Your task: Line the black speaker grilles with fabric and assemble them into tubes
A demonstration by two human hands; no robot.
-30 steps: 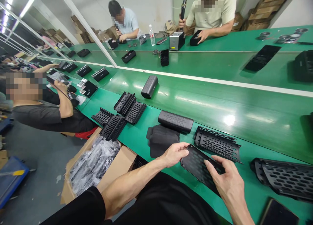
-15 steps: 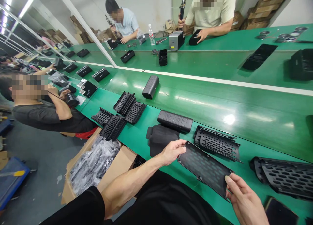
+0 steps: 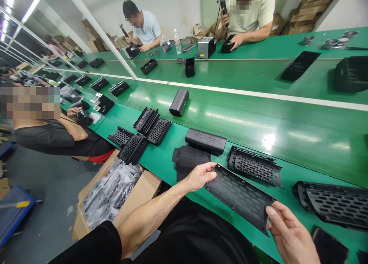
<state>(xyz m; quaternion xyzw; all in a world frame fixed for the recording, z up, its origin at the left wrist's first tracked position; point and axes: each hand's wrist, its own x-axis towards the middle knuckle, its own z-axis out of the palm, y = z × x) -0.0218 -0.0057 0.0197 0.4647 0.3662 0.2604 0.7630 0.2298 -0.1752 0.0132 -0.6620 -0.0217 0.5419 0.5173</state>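
Note:
I hold a flat black perforated grille panel [image 3: 238,197] just above the near edge of the green bench [image 3: 161,164], one hand at each end. My left hand [image 3: 199,176] pinches its left end, thumb on top. My right hand [image 3: 289,233] grips its right end with closed fingers. Just beyond the panel lie another black perforated grille [image 3: 254,166], an assembled black speaker body [image 3: 205,140] and a stack of dark fabric pieces [image 3: 188,162].
More grilles lie at the right [image 3: 335,204] and in piles to the left [image 3: 143,132]. A speaker [image 3: 178,102] sits on the conveyor belt. A cardboard box of bagged parts [image 3: 112,193] stands by my left knee. A co-worker sits on my left; two people work across the line.
My right hand slid from the panel's top face to its right end. The panel has been lifted a little, turned flatter and stretched out between both hands.

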